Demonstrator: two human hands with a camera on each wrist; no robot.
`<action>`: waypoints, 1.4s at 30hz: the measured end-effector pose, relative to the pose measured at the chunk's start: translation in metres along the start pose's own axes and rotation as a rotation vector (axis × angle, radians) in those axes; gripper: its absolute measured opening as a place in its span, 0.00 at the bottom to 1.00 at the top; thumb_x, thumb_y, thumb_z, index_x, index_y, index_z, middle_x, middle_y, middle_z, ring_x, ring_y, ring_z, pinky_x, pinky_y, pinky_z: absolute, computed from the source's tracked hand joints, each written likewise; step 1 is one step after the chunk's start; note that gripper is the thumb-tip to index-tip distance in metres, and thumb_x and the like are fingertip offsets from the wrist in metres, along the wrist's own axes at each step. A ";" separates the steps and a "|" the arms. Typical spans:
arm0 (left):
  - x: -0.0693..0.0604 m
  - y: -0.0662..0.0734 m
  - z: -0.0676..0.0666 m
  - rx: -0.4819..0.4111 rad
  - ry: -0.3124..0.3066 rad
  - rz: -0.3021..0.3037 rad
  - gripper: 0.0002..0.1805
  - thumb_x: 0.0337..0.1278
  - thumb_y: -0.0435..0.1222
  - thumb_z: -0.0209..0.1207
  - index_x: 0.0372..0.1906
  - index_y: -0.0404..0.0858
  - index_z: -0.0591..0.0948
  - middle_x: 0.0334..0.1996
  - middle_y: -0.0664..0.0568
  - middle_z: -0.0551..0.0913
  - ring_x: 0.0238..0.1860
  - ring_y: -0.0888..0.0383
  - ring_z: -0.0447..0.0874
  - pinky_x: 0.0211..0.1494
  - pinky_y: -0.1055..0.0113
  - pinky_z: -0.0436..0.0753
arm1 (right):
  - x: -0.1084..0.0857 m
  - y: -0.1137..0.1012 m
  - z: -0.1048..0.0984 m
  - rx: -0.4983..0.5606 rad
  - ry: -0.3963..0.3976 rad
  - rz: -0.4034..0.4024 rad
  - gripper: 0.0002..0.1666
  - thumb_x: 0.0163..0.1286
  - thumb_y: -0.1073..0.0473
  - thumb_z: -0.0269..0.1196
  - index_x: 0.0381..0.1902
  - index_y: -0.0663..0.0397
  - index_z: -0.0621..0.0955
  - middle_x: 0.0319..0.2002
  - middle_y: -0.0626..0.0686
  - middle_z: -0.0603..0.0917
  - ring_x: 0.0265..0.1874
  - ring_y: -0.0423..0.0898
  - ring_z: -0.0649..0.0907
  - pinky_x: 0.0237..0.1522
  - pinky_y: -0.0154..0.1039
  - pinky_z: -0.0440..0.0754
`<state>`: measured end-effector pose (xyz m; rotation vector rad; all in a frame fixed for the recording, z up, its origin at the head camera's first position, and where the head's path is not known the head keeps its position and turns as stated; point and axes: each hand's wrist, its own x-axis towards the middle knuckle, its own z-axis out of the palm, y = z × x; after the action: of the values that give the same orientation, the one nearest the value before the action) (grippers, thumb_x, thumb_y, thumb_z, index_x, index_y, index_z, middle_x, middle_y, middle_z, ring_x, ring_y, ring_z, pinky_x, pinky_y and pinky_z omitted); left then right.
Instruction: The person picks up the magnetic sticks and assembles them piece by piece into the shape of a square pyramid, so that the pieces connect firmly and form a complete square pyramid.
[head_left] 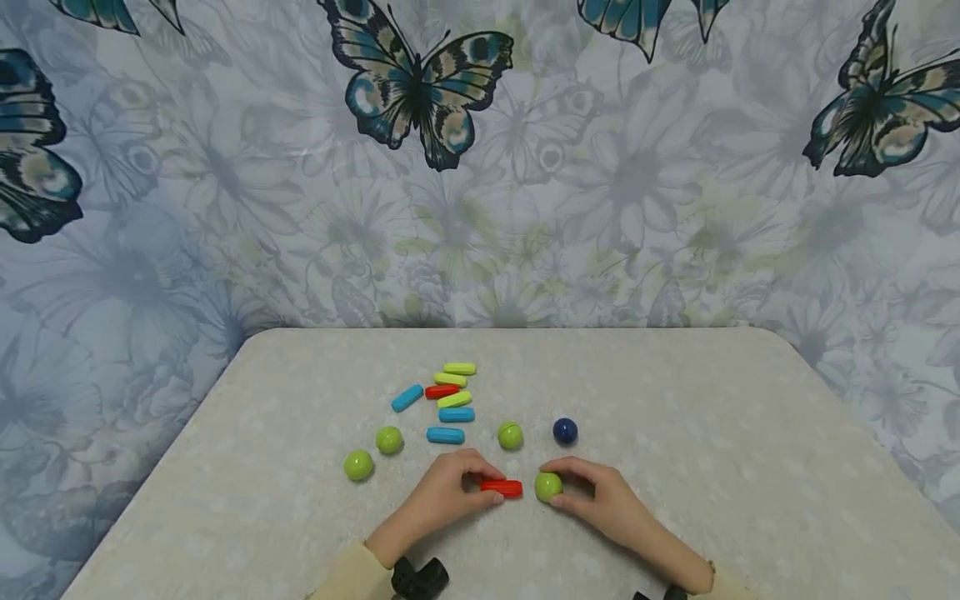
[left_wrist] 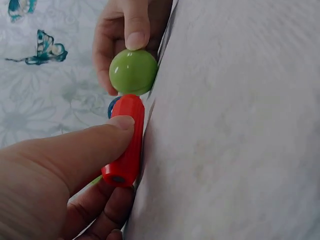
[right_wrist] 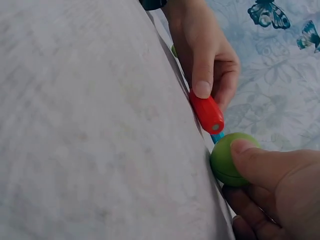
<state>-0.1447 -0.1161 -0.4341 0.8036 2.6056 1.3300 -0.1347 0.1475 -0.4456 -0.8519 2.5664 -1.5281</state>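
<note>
Between thumb and fingers, my left hand [head_left: 452, 487] pinches a red rod [head_left: 504, 488] low over the table. Its end face carries a small grey disc, seen in the right wrist view on the red rod [right_wrist: 207, 114]. Just to the right, my right hand [head_left: 609, 504] pinches a green ball [head_left: 548, 486] by its sides. The rod's free end points at the ball, and a small gap parts them in the head view. In the left wrist view the green ball [left_wrist: 133, 71] stands straight beyond the rod's tip.
Behind the hands lie another green ball [head_left: 510, 435] and a dark blue ball [head_left: 566, 431]. Two more green balls [head_left: 358, 465] sit to the left. Blue rods [head_left: 446, 435], yellow-green rods [head_left: 460, 368] and a red rod [head_left: 442, 391] lie farther back on the pale table [head_left: 675, 375].
</note>
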 end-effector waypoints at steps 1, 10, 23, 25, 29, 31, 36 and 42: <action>-0.001 0.000 0.003 -0.009 0.003 -0.001 0.10 0.49 0.39 0.69 0.38 0.44 0.86 0.31 0.64 0.79 0.33 0.65 0.75 0.36 0.69 0.76 | -0.002 -0.001 0.002 0.010 -0.012 -0.002 0.20 0.59 0.55 0.68 0.51 0.50 0.80 0.47 0.42 0.81 0.49 0.42 0.79 0.50 0.40 0.75; -0.001 0.003 0.016 -0.043 0.020 0.014 0.09 0.48 0.38 0.69 0.37 0.43 0.86 0.29 0.65 0.78 0.30 0.66 0.74 0.34 0.70 0.76 | -0.003 0.000 0.007 0.002 -0.006 -0.069 0.20 0.58 0.59 0.68 0.50 0.52 0.80 0.46 0.43 0.82 0.47 0.43 0.80 0.49 0.41 0.76; -0.001 0.005 0.015 -0.052 0.041 0.001 0.10 0.50 0.38 0.68 0.39 0.42 0.86 0.32 0.63 0.80 0.33 0.65 0.76 0.38 0.68 0.76 | 0.000 0.001 0.004 -0.018 -0.011 -0.072 0.21 0.56 0.59 0.70 0.49 0.50 0.80 0.46 0.41 0.81 0.46 0.42 0.80 0.48 0.40 0.77; 0.000 0.004 0.014 -0.059 0.045 0.006 0.10 0.51 0.38 0.67 0.40 0.42 0.86 0.33 0.63 0.81 0.34 0.64 0.76 0.38 0.68 0.77 | -0.001 0.001 0.004 -0.020 -0.005 -0.075 0.21 0.56 0.59 0.70 0.49 0.51 0.80 0.45 0.41 0.81 0.46 0.42 0.80 0.48 0.40 0.77; 0.006 0.007 0.008 -0.062 0.116 0.012 0.11 0.53 0.37 0.66 0.43 0.40 0.84 0.37 0.59 0.81 0.38 0.61 0.78 0.43 0.64 0.78 | -0.003 0.001 0.003 -0.026 0.004 -0.081 0.21 0.57 0.58 0.70 0.49 0.51 0.80 0.45 0.41 0.81 0.46 0.42 0.80 0.48 0.40 0.77; 0.011 0.008 0.003 -0.057 0.163 0.009 0.15 0.53 0.36 0.66 0.47 0.40 0.82 0.42 0.56 0.80 0.43 0.59 0.78 0.47 0.61 0.78 | -0.003 0.002 0.003 -0.026 0.004 -0.076 0.21 0.57 0.59 0.70 0.49 0.51 0.80 0.45 0.42 0.82 0.46 0.42 0.80 0.47 0.39 0.77; 0.032 0.009 0.000 -0.032 0.146 -0.001 0.27 0.52 0.33 0.67 0.59 0.37 0.75 0.56 0.49 0.75 0.55 0.52 0.73 0.54 0.57 0.74 | -0.003 0.003 0.005 -0.026 0.002 -0.072 0.22 0.56 0.62 0.70 0.49 0.54 0.80 0.45 0.46 0.82 0.45 0.44 0.81 0.46 0.41 0.78; 0.052 0.008 0.002 0.079 0.037 -0.025 0.24 0.52 0.30 0.66 0.57 0.39 0.77 0.55 0.48 0.76 0.55 0.51 0.72 0.55 0.56 0.72 | -0.004 0.002 0.004 -0.013 0.004 -0.078 0.22 0.55 0.64 0.70 0.50 0.56 0.80 0.46 0.50 0.82 0.45 0.48 0.81 0.46 0.45 0.78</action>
<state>-0.1849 -0.0844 -0.4217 0.7614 2.7024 1.2548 -0.1315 0.1470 -0.4503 -0.9624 2.5781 -1.5356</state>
